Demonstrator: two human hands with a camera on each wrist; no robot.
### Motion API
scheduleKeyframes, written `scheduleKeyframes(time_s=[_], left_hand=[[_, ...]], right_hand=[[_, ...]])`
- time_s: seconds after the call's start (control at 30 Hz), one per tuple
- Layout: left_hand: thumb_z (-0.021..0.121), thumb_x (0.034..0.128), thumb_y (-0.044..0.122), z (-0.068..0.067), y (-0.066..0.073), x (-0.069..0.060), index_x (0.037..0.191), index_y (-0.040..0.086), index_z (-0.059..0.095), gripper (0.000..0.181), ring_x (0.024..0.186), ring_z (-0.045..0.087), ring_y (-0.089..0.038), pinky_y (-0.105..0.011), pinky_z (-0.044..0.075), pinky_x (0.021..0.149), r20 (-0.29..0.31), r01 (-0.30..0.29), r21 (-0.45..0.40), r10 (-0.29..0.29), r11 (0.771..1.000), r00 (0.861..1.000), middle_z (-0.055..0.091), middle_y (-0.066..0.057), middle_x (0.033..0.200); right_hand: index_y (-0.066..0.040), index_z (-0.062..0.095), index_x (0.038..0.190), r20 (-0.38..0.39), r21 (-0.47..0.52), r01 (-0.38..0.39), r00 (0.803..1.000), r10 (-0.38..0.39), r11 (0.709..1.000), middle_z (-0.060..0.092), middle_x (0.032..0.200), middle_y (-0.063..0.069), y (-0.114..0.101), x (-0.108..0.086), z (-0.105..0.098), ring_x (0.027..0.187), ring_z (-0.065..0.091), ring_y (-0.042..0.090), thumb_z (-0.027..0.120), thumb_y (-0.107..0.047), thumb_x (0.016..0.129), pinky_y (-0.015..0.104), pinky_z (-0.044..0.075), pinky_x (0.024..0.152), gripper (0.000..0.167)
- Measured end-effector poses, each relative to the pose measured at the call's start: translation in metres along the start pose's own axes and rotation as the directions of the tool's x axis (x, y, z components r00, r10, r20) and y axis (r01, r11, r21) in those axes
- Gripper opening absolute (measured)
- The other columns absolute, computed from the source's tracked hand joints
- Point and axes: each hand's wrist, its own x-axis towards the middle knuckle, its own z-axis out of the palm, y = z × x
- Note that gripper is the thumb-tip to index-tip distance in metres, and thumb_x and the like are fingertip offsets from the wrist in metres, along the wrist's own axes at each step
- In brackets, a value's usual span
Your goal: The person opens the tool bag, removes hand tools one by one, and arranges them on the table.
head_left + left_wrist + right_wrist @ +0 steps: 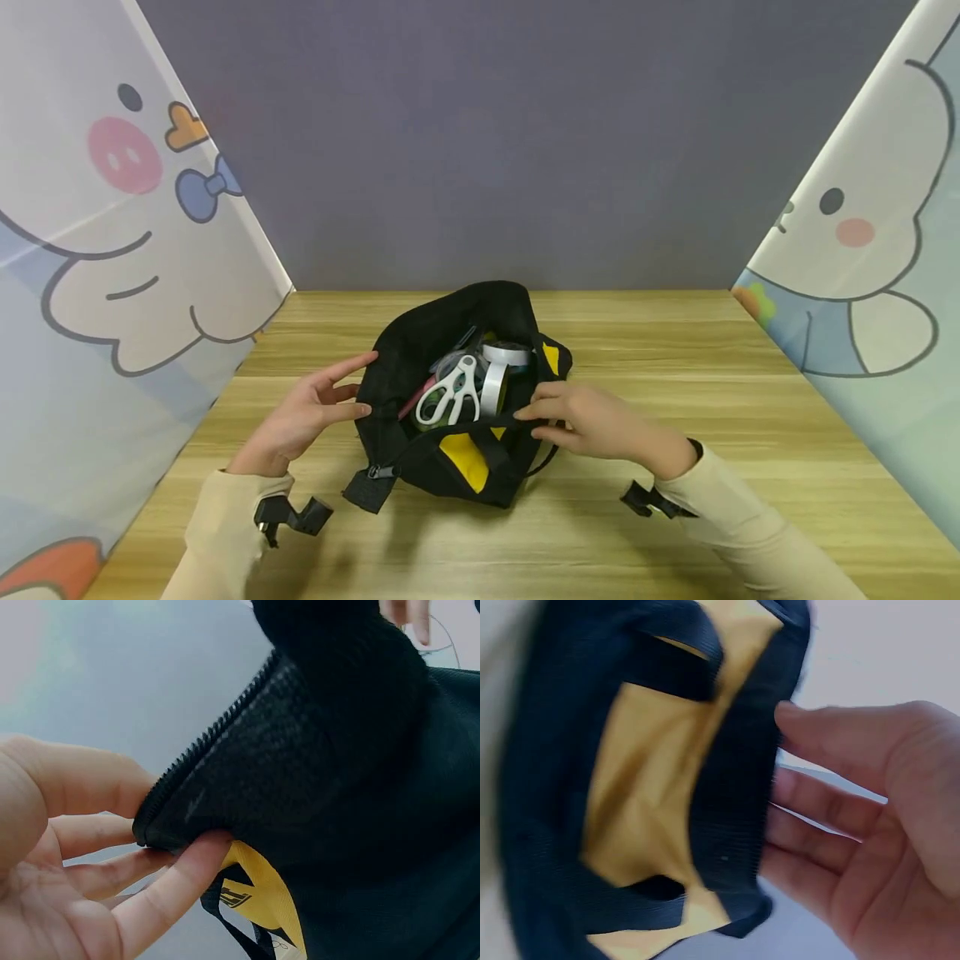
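Note:
A black bag with yellow patches [465,460] stands unzipped on the table, its mouth facing up. Inside it lie white-handled scissors [455,392], white tape rolls [506,353] and a pink item [417,398]. My left hand [303,414] touches the bag's left side with spread fingers; the left wrist view shows that hand [97,847] with thumb and fingers at the zippered edge [214,742]. On the right, my other hand [592,419] pinches the near right rim. In the right wrist view its thumb and fingers [810,799] hold the black edge [735,780].
The wooden table [645,350] extends around the bag, with a grey panel [510,142] behind it. Cartoon-printed panels stand at the left [45,167] and right [892,192]. A black zipper-end tab [368,490] hangs at the bag's near left corner.

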Motion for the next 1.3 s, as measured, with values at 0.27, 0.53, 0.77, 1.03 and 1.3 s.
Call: scheduleKeyframes(time_s=[0.27, 0.53, 0.77, 1.03, 1.3], left_hand=[[0.064, 0.0912, -0.007, -0.001, 0.001, 0.002, 0.153, 0.001, 0.035, 0.069, 0.109, 0.060, -0.011, -0.027, 0.052, 0.086, 0.011, -0.004, 0.007, 0.003, 1.000, 1.000, 0.014, -0.025, 0.160], [0.064, 0.0907, -0.008, -0.001, 0.003, 0.004, 0.153, -0.002, 0.035, 0.069, 0.107, 0.061, -0.011, -0.027, 0.053, 0.085, 0.007, -0.002, 0.010, 0.002, 1.000, 1.000, 0.017, -0.026, 0.159], [0.064, 0.0897, -0.009, 0.001, 0.001, 0.003, 0.152, -0.003, 0.034, 0.069, 0.107, 0.061, -0.011, -0.027, 0.053, 0.085, 0.015, 0.001, -0.002, -0.001, 1.000, 1.000, 0.016, -0.027, 0.159], [0.065, 0.0886, -0.010, 0.003, -0.003, 0.002, 0.151, -0.002, 0.039, 0.068, 0.099, 0.061, -0.014, -0.027, 0.054, 0.081, 0.004, -0.024, -0.010, 0.024, 1.000, 1.000, 0.021, -0.028, 0.156], [0.065, 0.0885, -0.011, 0.001, -0.010, 0.003, 0.148, 0.006, 0.048, 0.064, 0.097, 0.062, -0.013, -0.027, 0.055, 0.080, 0.016, -0.095, -0.059, 0.096, 0.994, 0.995, 0.042, 0.003, 0.146]], right_hand=[[-0.002, 0.073, 0.115, 0.012, 0.209, -0.014, 1.000, 0.012, 0.978, 0.068, 0.100, 0.003, 0.019, 0.046, -0.039, 0.086, 0.063, 0.013, 0.070, -0.006, 0.093, 0.031, 0.054, 0.075, 0.023], [-0.004, 0.072, 0.119, -0.023, 0.323, -0.216, 0.971, 0.236, 0.921, 0.072, 0.112, 0.006, 0.038, 0.103, -0.057, 0.092, 0.068, 0.015, 0.066, -0.011, 0.096, 0.033, 0.055, 0.081, 0.024], [-0.003, 0.071, 0.120, -0.050, 0.528, -0.370, 0.885, 0.463, 0.764, 0.072, 0.103, 0.012, 0.055, 0.142, -0.039, 0.087, 0.068, 0.023, 0.065, -0.014, 0.098, 0.043, 0.056, 0.081, 0.025], [-0.004, 0.072, 0.117, -0.087, 0.661, -0.399, 0.800, 0.593, 0.635, 0.071, 0.096, 0.013, 0.061, 0.167, -0.006, 0.089, 0.067, 0.037, 0.062, -0.015, 0.100, 0.032, 0.056, 0.063, 0.022], [-0.006, 0.073, 0.097, -0.081, 0.643, -0.469, 0.745, 0.662, 0.606, 0.071, 0.089, 0.014, 0.072, 0.156, 0.029, 0.077, 0.066, 0.024, 0.068, -0.019, 0.096, 0.034, 0.055, 0.063, 0.014]])
